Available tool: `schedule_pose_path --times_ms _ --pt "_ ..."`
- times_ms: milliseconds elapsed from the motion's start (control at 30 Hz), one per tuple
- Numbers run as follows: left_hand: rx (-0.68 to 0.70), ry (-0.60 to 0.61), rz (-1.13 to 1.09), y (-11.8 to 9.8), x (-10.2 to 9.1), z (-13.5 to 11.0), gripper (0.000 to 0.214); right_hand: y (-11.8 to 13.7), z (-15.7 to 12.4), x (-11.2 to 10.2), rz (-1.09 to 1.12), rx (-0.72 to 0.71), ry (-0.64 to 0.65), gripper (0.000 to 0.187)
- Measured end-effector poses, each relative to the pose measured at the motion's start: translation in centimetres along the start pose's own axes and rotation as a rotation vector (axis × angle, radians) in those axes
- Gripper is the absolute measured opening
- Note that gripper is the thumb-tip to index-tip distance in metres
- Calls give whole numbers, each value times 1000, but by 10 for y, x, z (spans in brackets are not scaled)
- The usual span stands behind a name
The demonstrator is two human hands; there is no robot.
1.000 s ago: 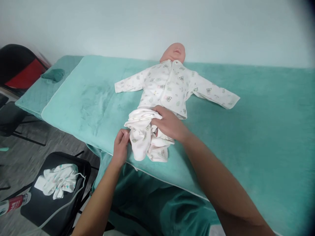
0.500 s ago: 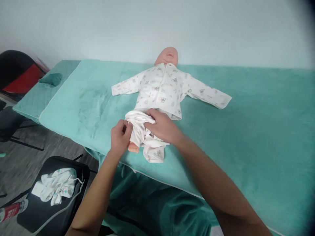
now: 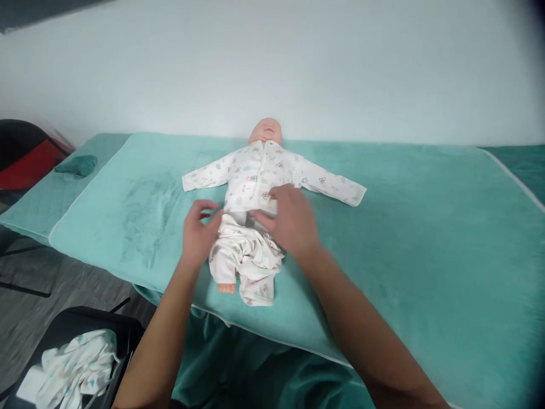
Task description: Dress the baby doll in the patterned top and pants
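Note:
A baby doll lies on its back on a teal blanket, dressed in a white patterned shirt with the sleeves spread out. White patterned pants are bunched over its legs, and one bare foot pokes out. My left hand is curled at the waistband by the doll's hip. My right hand lies over the doll's waist, its fingers closed at the shirt hem and the top of the pants. Both hands are slightly smeared by motion.
At the lower left a black chair carries a crumpled white patterned cloth. A small teal bundle lies at the far left of the bed. A red and black seat stands beyond it. A pale wall runs behind.
The pants have been drawn up the doll's legs toward its waist, baring one foot. Both hands moved up to the waist. The view pulled back and tilted up.

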State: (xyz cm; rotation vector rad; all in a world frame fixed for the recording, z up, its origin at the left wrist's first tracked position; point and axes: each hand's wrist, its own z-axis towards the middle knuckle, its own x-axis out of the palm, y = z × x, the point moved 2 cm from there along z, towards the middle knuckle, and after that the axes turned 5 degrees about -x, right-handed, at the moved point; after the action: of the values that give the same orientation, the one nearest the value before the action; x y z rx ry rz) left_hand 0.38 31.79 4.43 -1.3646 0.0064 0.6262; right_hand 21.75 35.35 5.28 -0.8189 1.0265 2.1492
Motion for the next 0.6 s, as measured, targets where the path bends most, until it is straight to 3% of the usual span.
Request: schedule_pose_path --times_ms 67,133,233,333,400,467,600 --pt "127 213 157 -14 17 14 33 3 -1 11 -96 -31 68 29" --pt "223 324 330 -22 32 21 45 2 -2 17 -132 -30 100 20" --pt "274 315 512 -26 44 24 34 -1 -2 17 -114 -19 100 14" --pt "298 254 480 -27 45 22 13 -7 1 11 -12 -5 96 17" --pt "228 180 312 -22 38 24 6 -13 5 5 132 63 96 13" --pt "58 52 37 -11 27 32 5 -23 10 -6 377 201 54 16" --pt "-368 -217 -453 32 1 48 16 -66 10 -48 828 488 -256 27"
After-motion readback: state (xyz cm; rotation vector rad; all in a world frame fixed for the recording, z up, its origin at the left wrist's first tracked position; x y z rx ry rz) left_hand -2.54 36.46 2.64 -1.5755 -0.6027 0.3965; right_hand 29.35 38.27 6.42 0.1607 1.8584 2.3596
